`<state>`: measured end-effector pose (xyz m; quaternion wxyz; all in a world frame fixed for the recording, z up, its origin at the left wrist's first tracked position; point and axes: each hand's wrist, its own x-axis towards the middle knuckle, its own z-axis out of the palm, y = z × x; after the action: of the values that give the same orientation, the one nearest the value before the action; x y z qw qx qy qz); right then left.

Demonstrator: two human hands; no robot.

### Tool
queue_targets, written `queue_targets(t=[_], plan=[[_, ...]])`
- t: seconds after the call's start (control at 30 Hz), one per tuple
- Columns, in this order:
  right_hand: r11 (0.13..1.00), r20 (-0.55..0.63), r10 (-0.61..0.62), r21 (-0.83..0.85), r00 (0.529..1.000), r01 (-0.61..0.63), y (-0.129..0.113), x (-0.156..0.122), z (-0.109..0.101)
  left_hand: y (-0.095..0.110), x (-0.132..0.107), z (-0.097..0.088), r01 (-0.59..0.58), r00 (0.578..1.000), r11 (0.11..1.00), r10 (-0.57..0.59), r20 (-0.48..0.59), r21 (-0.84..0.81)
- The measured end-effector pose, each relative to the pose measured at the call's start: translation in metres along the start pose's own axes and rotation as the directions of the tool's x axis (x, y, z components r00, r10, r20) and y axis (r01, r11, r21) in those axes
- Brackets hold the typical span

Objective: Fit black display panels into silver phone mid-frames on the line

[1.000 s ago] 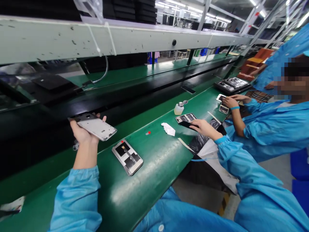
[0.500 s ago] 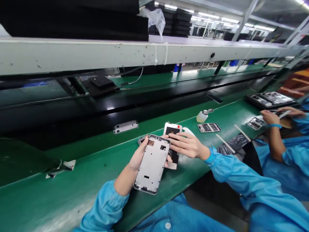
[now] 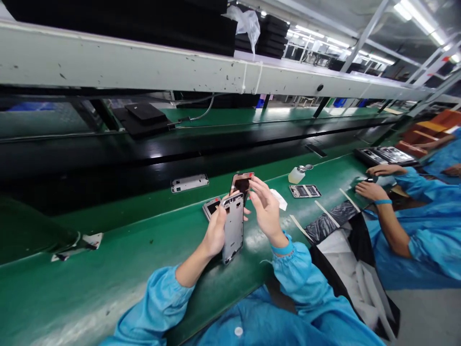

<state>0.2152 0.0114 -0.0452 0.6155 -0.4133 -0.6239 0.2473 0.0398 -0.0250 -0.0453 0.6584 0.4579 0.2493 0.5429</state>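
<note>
My left hand (image 3: 216, 230) is closed round a grey phone middle frame (image 3: 234, 230), tilted up over the bench with its thumb near the top edge and fingertips showing at the far side. Close behind it stands a dark phone panel (image 3: 240, 183) with a red tag at its top corner. The fingers of my right hand (image 3: 267, 209) pinch that corner of the panel; its lower part is hidden behind the frame and my left hand. Another phone part (image 3: 211, 206) lies on the bench to the left, partly covered. Beside my right hand is a crumpled white wipe (image 3: 280, 198).
On the green bench (image 3: 144, 259) sit a pump bottle (image 3: 297, 174) and an opened phone (image 3: 304, 191). Another phone frame (image 3: 189, 183) lies on the far ledge. A co-worker's hands (image 3: 374, 185) work at the right, near a black tray (image 3: 387, 156). A shelf beam (image 3: 162, 62) crosses above.
The frame in my left hand has turned from face-on to nearly edge-on. The panel has risen and tilted up with my right hand, which moved left. The view has shifted slightly.
</note>
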Motion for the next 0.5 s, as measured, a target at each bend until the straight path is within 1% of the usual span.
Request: queue_targets(t=[0.07,0.1,0.13,0.2,0.27,0.37,0.43,0.5], plan=[[0.982,-0.046,0.104,0.162,0.994,-0.095,-0.011,0.002,0.019,-0.005,-0.002,-0.002,-0.148,0.989,0.975,0.149,0.003,0.165],[0.963,-0.061,0.147,0.239,0.987,-0.129,-0.017,0.003,0.026,-0.007,-0.002,-0.004,-0.241,0.97,0.931,0.242,0.031,0.273],[0.941,-0.072,0.18,0.303,0.981,-0.15,-0.022,0.005,0.031,-0.009,-0.001,-0.007,-0.331,0.942,0.864,0.326,0.08,0.379],[0.905,-0.097,0.219,0.392,0.971,-0.165,-0.03,0.007,0.038,-0.012,0.001,-0.013,-0.477,0.876,0.705,0.429,0.22,0.524],[0.881,-0.141,0.245,0.446,0.959,-0.159,-0.036,0.01,0.041,-0.012,0.004,-0.02,-0.572,0.817,0.564,0.459,0.35,0.595],[0.84,-0.208,0.28,0.525,0.937,-0.135,-0.044,0.012,0.043,-0.009,0.007,-0.025,-0.663,0.743,0.395,0.452,0.494,0.636],[0.824,-0.23,0.285,0.555,0.931,-0.115,-0.048,0.013,0.042,-0.006,0.008,-0.026,-0.707,0.7,0.314,0.439,0.564,0.634],[0.834,-0.233,0.264,0.542,0.936,-0.1,-0.051,0.012,0.036,-0.003,0.008,-0.025,-0.733,0.673,0.286,0.439,0.595,0.618]])
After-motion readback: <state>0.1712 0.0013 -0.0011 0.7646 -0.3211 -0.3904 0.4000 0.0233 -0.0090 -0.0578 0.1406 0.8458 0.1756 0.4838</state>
